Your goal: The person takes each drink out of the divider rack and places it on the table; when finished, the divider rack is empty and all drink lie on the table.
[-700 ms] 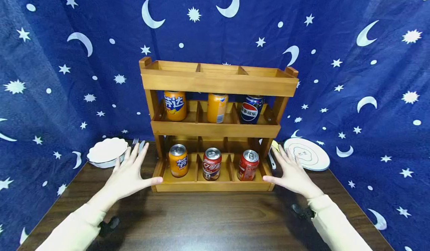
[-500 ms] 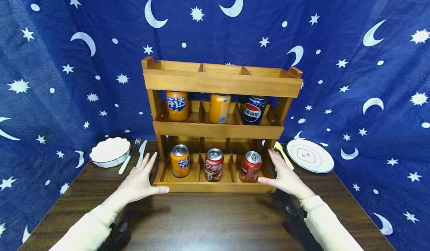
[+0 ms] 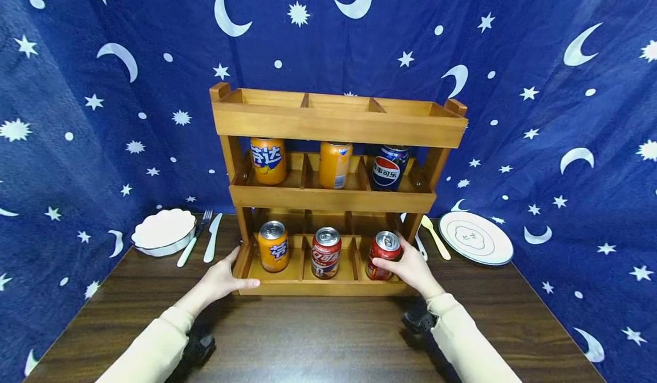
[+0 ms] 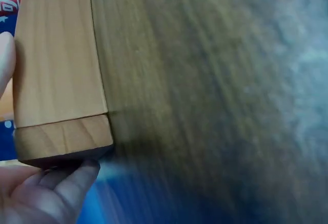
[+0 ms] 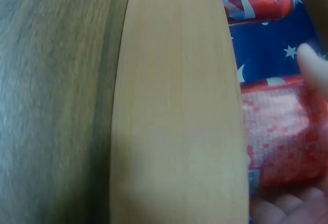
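Observation:
A tiered wooden rack [image 3: 333, 199] stands on the table with drink cans in its compartments. My left hand [image 3: 219, 277] holds its lower left front corner, thumb over the front board and fingers against the end; in the left wrist view the fingers [image 4: 77, 185] bend round the board's end. My right hand [image 3: 413, 266] grips a red cola can [image 3: 386, 250] in the bottom right compartment. Its thumb crosses the front of the can and the other fingers go round the right side, partly hidden. A red Coke can [image 3: 325, 257] and an orange Fanta can [image 3: 273, 250] stand upright beside it.
The middle tier holds two orange cans [image 3: 270, 163] and a Pepsi can [image 3: 388, 169]. A scalloped white dish [image 3: 164, 232], a fork [image 3: 194, 240] and a knife [image 3: 212, 239] lie left; a yellow spoon [image 3: 436, 237] and a white plate [image 3: 482, 239] lie right. Blue cloth [image 3: 513, 115] hangs behind.
Both hands have moved inward from either side of the rack. The left has reached the rack's lower corner, and the right has closed round the red can.

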{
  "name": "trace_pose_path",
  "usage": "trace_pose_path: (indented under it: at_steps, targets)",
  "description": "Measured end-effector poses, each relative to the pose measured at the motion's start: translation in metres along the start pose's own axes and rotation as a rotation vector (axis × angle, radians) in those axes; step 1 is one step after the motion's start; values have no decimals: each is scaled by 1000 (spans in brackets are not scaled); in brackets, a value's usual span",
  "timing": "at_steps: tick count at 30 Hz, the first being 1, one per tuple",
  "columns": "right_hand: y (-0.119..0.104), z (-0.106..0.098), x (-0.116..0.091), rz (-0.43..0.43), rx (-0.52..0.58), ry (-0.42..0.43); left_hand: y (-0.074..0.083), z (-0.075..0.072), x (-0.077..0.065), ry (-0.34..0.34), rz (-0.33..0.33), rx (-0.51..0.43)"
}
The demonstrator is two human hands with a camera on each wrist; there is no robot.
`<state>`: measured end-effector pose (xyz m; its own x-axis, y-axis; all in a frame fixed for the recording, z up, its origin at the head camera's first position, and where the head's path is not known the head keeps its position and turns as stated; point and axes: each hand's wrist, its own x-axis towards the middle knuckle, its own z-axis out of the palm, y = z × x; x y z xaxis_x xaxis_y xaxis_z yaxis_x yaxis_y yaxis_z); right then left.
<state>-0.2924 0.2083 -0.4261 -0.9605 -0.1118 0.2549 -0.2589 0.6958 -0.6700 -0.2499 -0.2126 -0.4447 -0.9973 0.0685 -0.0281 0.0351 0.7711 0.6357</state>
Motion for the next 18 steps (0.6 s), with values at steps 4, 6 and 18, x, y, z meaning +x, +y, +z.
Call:
trace_pose_path:
  at_steps: [4, 6, 18]
  targets:
    - [1, 4, 0, 37, 68, 24, 0, -1, 1, -46, -24, -79]
    - [1, 4, -1, 39, 74, 52, 0, -2, 0, -58, -20, -101]
    - [-1, -11, -14, 9, 236, 190, -4, 2, 2, -72, -24, -195]
